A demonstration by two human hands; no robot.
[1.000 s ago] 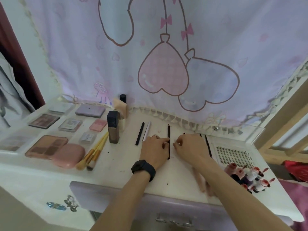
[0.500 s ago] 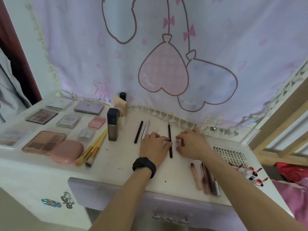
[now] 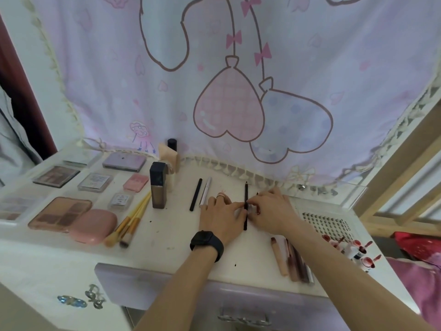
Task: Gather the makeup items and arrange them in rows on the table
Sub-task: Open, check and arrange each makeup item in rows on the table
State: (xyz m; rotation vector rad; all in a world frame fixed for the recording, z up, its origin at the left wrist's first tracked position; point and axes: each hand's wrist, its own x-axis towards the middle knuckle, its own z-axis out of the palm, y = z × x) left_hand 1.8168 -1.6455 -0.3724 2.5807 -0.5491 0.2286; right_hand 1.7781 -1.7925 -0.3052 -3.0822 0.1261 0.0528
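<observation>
A thin black pencil (image 3: 245,194) lies on the white table (image 3: 167,235), pointing away from me. My left hand (image 3: 220,217) and my right hand (image 3: 270,211) meet at its middle, fingertips touching it from either side; the right fingers look pinched on it. My right hand covers other thin items. A black pencil (image 3: 196,197) and a silver tube (image 3: 205,191) lie side by side to the left. Several pink and brown lip tubes (image 3: 290,258) lie in a row near the front edge.
Eyeshadow palettes (image 3: 60,213), small compacts (image 3: 95,182), a pink case (image 3: 94,225) and yellow brushes (image 3: 130,222) fill the table's left. A dark-capped foundation bottle (image 3: 158,185) stands upright. A lash tray (image 3: 325,222) and red-capped bottles (image 3: 358,253) sit at the right. A curtain hangs behind.
Both hands stay at the pencil in the middle of the table, with only small finger shifts. The camera tilted, bringing the lip tubes near the front edge into view.
</observation>
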